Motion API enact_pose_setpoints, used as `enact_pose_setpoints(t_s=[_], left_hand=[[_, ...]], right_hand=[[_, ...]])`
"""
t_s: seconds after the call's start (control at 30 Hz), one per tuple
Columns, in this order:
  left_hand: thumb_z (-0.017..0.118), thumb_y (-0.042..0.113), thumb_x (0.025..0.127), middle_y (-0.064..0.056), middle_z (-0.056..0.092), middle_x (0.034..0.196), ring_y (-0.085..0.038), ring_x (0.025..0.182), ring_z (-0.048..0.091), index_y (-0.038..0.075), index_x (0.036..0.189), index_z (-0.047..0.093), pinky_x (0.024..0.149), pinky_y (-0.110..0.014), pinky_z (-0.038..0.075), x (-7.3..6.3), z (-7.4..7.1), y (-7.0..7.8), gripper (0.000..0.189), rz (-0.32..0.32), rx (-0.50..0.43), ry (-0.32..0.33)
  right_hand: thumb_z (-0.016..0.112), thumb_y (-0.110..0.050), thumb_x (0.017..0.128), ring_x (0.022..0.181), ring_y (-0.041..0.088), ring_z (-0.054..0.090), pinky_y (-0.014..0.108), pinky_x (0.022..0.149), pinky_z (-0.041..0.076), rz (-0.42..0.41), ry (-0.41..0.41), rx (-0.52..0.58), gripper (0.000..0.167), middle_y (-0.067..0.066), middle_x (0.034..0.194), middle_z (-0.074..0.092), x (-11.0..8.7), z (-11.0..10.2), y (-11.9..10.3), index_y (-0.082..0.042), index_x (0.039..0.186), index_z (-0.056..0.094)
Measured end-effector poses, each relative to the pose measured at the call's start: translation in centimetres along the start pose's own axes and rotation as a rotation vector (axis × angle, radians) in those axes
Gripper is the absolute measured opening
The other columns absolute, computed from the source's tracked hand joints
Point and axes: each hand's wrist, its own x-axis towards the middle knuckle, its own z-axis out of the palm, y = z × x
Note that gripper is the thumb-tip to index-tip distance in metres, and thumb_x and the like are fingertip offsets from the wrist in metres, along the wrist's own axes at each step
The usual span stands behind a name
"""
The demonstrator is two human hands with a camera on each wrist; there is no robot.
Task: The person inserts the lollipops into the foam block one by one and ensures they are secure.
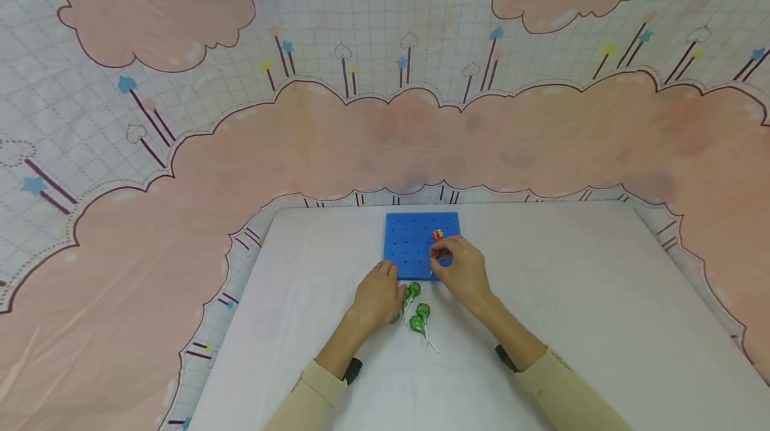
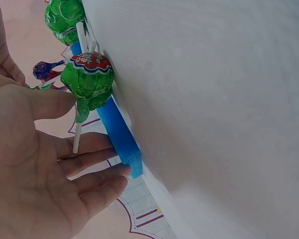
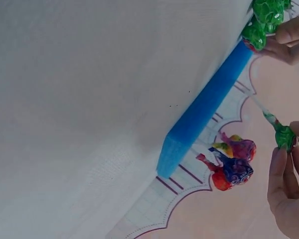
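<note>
The blue board point(image 1: 415, 217), dotted with small holes, lies flat on the table. My left hand point(image 1: 375, 294) rests at its near left corner, fingers extended along the board's edge in the left wrist view. Between the thumb and fingers of my right hand point(image 1: 466, 270) is a green-wrapped lollipop point(image 3: 285, 137), pinched by its head over the board, its white stick pointing toward it. Upright in the board stand several lollipops, among them a purple-blue one point(image 3: 236, 171), a red one point(image 3: 221, 180) and a pink-and-yellow one point(image 3: 243, 148).
Several green lollipops lie loose on the white table point(image 1: 571, 284), just in front of the board. One green lollipop point(image 2: 88, 79) is close beside my left thumb; another green lollipop point(image 1: 418, 324) is nearer me. A cloud-patterned cloth point(image 1: 421, 144) hangs behind the table.
</note>
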Motion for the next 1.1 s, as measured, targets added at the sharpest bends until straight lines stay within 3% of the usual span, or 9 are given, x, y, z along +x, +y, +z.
enact_pose_setpoints(t_s=[0.43,1.1], left_hand=[[0.057,0.032,0.107,-0.025,0.058,0.140,-0.040,0.136,0.054,-0.012,0.136,0.056,0.116,-0.044,0.045,0.0,0.2,-0.1,0.052,-0.005,-0.001,0.000],[0.057,0.030,0.107,-0.024,0.058,0.138,-0.038,0.135,0.055,-0.012,0.134,0.056,0.116,-0.042,0.045,0.0,0.1,-0.1,0.051,0.003,-0.013,0.005]], right_hand=[[0.087,-0.001,0.082,0.088,0.021,0.069,0.036,0.077,0.063,0.054,0.017,-0.037,0.023,0.008,0.102,0.070,0.1,-0.3,0.2,-0.003,0.103,0.077],[0.084,0.000,0.085,0.091,0.029,0.070,0.040,0.078,0.063,0.092,0.007,-0.064,0.021,0.009,0.103,0.071,0.6,-0.2,1.1,-0.004,0.105,0.079]])
